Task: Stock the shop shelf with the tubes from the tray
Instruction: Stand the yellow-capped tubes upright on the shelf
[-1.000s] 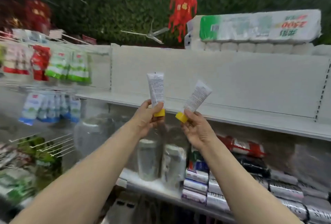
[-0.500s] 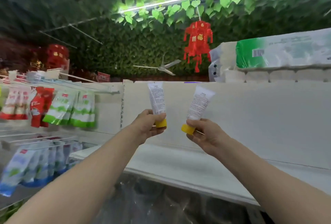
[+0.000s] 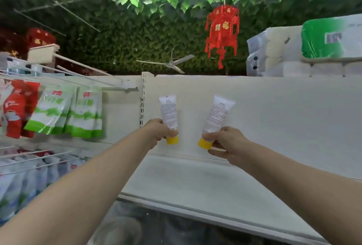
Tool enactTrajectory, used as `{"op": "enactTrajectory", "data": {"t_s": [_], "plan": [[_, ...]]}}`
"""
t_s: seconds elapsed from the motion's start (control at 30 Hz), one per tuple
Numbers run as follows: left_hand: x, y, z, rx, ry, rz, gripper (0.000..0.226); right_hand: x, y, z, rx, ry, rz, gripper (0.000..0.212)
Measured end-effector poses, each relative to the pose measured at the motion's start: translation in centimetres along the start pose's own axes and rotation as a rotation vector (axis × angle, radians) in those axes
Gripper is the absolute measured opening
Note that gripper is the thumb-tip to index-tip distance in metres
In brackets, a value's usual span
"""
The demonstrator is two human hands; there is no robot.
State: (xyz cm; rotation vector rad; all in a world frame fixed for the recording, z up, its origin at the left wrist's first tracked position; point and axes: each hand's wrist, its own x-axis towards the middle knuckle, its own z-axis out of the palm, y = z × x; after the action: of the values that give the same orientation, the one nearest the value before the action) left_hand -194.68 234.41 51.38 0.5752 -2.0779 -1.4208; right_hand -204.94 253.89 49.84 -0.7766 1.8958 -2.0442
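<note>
Each of my hands holds a white tube with a yellow cap, cap down, over the back of the white shelf [image 3: 195,184]. My left hand [image 3: 158,130] grips the left tube [image 3: 168,111] near its cap, and that tube stands nearly upright. In my right hand [image 3: 227,143] the right tube [image 3: 216,115] leans with its top to the right. Both yellow caps hang a little above the shelf board, close to the white back panel. The tray is not in view.
Green-and-white pouches [image 3: 64,111] and red packs [image 3: 17,107] hang on wire hooks to the left. Wrapped paper rolls [image 3: 305,53] lie on top of the shelf unit at the right. A red lantern [image 3: 222,29] hangs overhead. Wrapped goods show below the shelf's front edge.
My view has tilted up, so the lower shelves have dropped out of sight. Both hands have carried the tubes forward and down toward the back of the shelf, moving slightly apart.
</note>
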Motion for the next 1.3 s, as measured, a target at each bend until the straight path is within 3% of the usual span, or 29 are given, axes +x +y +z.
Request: {"op": "enactTrajectory", "data": {"t_s": [0.1,0.2,0.53,1.07,1.3], "plan": [[2.6,-2.0,-2.3,0.073,0.011,0.024,0.025,1.2,0.7,3.6,-0.065,0.027,-0.01,0.043],[5.2,-4.3,-4.6,0.139,-0.004,0.032,0.04,2.8,1.5,6.7,-0.143,0.082,0.0,0.035],[10.8,-10.3,-6.8,0.167,-0.054,0.059,0.041,7.4,6.1,13.2,-0.34,0.265,0.134,0.051],[13.4,-13.4,-5.8,0.115,-0.066,0.069,0.043,10.5,9.2,13.5,-0.457,0.308,0.092,0.048],[13.8,-14.3,-5.9,0.035,-0.065,0.065,0.043,10.5,9.5,13.8,-0.534,0.283,0.013,0.037]]}}
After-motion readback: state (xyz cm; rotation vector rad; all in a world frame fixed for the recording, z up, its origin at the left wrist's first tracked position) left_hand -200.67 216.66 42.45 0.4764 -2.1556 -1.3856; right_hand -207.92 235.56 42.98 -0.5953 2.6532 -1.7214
